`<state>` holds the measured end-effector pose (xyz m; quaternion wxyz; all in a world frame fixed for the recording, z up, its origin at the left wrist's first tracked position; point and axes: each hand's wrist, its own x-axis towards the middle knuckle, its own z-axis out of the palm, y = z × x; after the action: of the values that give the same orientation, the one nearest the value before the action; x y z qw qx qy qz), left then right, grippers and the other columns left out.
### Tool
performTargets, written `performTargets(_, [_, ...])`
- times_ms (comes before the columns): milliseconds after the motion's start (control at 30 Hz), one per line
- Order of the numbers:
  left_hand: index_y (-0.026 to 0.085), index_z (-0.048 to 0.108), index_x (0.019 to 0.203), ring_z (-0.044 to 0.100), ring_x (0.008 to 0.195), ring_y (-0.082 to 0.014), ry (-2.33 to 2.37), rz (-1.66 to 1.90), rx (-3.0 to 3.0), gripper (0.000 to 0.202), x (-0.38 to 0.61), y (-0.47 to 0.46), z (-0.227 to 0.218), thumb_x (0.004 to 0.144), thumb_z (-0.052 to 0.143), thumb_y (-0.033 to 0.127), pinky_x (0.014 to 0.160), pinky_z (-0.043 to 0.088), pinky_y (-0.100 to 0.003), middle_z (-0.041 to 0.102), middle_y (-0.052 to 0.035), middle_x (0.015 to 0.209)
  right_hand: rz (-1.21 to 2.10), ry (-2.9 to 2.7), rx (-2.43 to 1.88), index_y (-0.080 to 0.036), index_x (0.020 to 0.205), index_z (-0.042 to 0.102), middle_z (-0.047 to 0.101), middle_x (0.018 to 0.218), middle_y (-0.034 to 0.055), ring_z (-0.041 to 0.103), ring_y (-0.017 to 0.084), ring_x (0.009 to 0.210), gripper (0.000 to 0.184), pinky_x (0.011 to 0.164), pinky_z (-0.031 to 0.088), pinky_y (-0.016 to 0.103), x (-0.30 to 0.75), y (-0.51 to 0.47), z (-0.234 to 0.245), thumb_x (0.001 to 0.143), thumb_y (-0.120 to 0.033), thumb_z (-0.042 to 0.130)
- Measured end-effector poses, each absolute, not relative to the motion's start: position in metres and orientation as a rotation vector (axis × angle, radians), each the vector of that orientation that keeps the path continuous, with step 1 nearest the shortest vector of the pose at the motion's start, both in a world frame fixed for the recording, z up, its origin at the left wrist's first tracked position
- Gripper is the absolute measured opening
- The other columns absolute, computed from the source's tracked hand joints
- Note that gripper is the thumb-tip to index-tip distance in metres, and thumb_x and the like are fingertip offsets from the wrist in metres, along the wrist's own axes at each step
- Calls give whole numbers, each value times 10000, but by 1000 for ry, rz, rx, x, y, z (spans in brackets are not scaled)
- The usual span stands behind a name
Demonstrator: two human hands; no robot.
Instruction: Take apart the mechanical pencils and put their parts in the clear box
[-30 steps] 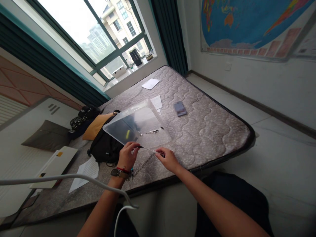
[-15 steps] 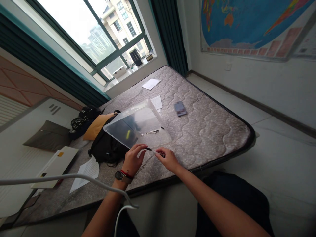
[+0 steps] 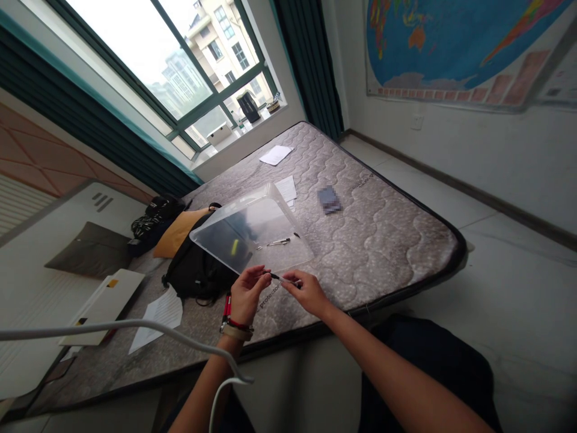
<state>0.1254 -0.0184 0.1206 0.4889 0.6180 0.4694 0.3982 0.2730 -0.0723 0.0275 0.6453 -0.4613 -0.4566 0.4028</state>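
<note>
Over the near edge of the quilted mattress (image 3: 387, 240), my two hands meet on one thin pen (image 3: 282, 279). My left hand (image 3: 247, 294), palm turned toward me, pinches the pen's dark end between fingertips. My right hand (image 3: 306, 291) is closed on the pen's other, clear end. A watch and a red band sit on my left wrist. Just beyond my hands lies a clear plastic lid (image 3: 252, 231), tilted up on a black backpack (image 3: 196, 273), with another pen (image 3: 277, 242) and small pen parts on it.
Loose sheets of paper (image 3: 276, 154) and a small dark card (image 3: 329, 199) lie farther out on the mattress. A yellow pouch (image 3: 175, 231) and a white folder (image 3: 101, 307) are at the left. A white cable (image 3: 135, 328) crosses the foreground. A tiled floor runs along the right.
My left hand has turned palm-up and slid rightward along the pen toward my right hand; its fingertips now sit closer to the right hand. The right hand barely moved.
</note>
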Motion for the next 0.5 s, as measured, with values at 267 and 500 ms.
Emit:
performTargets(267, [147,715,971,710,796,-161,1180,961,1347,371,122,-20,108,667,846,315,712,580,-271,747,-88,996,920,-961,-1070,-190,911,671,716,873,40,659,189,829,222,739,487,296,274,-73,29,834,-397,682])
performTargets(500, [151,731,1003,711,848,-169,1165,937,1319,392,118,-21,103,662,851,304,719,574,-255,748,-97,1032,1172,-933,-855,-170,845,620,687,730,30,648,165,698,271,685,487,282,276,-71,30,881,-439,617])
